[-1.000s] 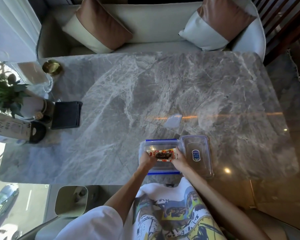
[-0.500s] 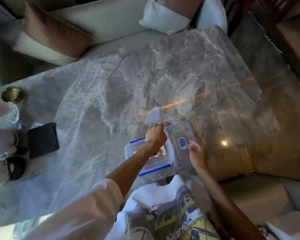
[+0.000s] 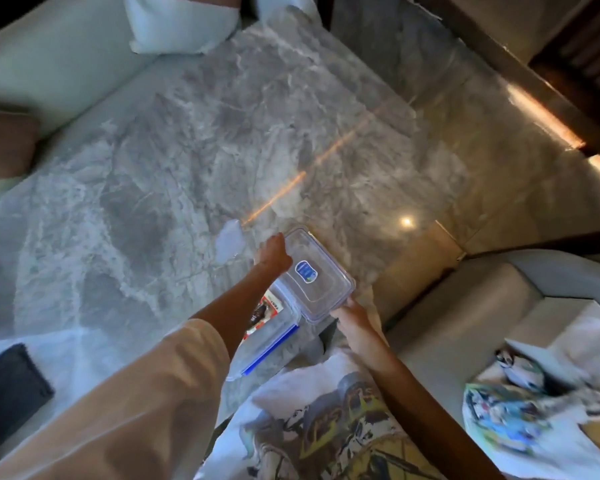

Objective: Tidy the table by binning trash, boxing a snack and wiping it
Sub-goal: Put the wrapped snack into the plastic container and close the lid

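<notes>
A clear plastic box (image 3: 274, 336) with blue clips sits at the near edge of the grey marble table (image 3: 174, 174). A red and white snack packet (image 3: 265, 315) lies inside it, partly hidden by my left forearm. The clear lid (image 3: 321, 282), with a blue label, lies just right of the box and overlaps its right rim. My left hand (image 3: 274, 254) grips the lid's far left edge. My right hand (image 3: 352, 317) holds its near right corner.
A pale patch (image 3: 230, 241) shows on the table just beyond the lid, either a scrap or a reflection. A dark folded cloth (image 3: 11, 389) lies at the left. Sofa cushions (image 3: 177, 22) line the far side. A grey seat (image 3: 492, 306) stands on the right.
My hands left the snack packet lying in the box. Both moved onto the lid, the left reaching across the box. The camera has swung to the right.
</notes>
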`<action>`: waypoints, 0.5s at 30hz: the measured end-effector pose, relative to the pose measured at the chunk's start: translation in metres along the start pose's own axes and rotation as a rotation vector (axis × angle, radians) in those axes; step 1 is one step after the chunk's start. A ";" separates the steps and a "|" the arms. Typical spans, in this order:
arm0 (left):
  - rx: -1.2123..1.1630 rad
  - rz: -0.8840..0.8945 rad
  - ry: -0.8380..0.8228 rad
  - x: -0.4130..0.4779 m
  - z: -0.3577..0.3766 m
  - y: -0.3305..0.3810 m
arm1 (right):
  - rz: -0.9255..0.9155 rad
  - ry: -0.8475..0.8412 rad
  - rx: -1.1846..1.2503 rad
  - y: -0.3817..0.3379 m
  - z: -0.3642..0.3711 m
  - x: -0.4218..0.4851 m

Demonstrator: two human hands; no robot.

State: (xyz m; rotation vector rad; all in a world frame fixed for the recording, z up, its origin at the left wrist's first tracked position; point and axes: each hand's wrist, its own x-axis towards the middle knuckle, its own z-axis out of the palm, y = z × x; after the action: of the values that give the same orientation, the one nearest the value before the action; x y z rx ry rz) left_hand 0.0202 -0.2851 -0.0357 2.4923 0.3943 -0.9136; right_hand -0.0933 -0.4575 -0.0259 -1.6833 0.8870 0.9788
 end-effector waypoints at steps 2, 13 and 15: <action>-0.075 0.003 0.030 0.000 0.000 0.001 | -0.043 -0.052 -0.050 0.000 -0.009 -0.003; -0.606 -0.055 0.471 -0.051 -0.078 -0.044 | -0.529 0.051 0.207 -0.105 -0.007 0.002; -0.642 -0.157 0.492 -0.075 -0.077 -0.081 | -0.580 0.044 0.017 -0.124 0.014 0.002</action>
State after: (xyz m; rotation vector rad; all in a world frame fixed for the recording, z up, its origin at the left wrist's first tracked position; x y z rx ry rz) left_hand -0.0276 -0.1851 0.0404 2.0610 0.8931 -0.1506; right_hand 0.0144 -0.4103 0.0156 -1.8047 0.3862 0.5371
